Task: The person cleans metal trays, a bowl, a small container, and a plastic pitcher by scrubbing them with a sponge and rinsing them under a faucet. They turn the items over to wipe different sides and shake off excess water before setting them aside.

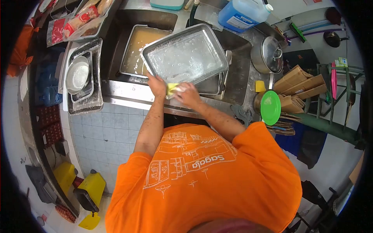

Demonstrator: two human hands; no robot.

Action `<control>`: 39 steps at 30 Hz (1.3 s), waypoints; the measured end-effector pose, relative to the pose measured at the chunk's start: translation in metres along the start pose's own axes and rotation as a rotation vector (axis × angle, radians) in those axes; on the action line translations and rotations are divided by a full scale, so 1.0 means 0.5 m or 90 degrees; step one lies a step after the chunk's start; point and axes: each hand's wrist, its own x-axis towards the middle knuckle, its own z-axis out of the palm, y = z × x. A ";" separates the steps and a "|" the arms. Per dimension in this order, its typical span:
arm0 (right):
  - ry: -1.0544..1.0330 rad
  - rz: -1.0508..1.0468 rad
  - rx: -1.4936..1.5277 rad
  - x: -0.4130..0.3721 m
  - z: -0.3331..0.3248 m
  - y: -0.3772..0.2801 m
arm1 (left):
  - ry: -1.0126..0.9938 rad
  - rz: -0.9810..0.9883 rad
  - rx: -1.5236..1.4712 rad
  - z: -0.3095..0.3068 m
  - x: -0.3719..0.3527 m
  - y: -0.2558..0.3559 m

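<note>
A rectangular metal baking tray [182, 54], wet with suds, is held tilted over the double sink. My left hand [157, 85] grips its near left corner, thumb over the rim. At the tray's near edge, my right hand [188, 95] presses a yellow sponge [172, 90] against the metal, with foam on the fingers. Below and behind, another metal pan [134, 42] full of cloudy brownish water sits in the left basin. Part of a further tray [211, 87] shows under the held one in the right basin, next to a long metal utensil [227, 64].
Stacked metal trays and a round pan [77, 73] stand on the left. A blue liquid jug [244, 15] is behind the sink. To the right are a lidded pot [267, 54], a yellow sponge block [260, 86], a green plate [271, 106] and folded cardboard [299, 83].
</note>
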 end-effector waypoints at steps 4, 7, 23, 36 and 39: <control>-0.070 0.087 -0.057 -0.054 -0.067 0.180 | -0.067 -0.038 0.035 -0.018 0.012 0.003; -0.035 0.067 -0.153 -0.100 -0.134 0.274 | -0.060 0.008 0.040 -0.028 0.022 -0.004; -0.039 0.047 0.244 0.085 0.077 0.000 | -0.105 0.114 -0.080 -0.013 0.045 0.017; -0.049 0.066 0.101 0.191 0.067 0.065 | -0.120 0.017 -0.028 0.003 0.001 0.028; -0.057 0.045 -0.006 0.184 0.083 0.081 | -0.148 0.047 0.034 0.003 -0.020 0.010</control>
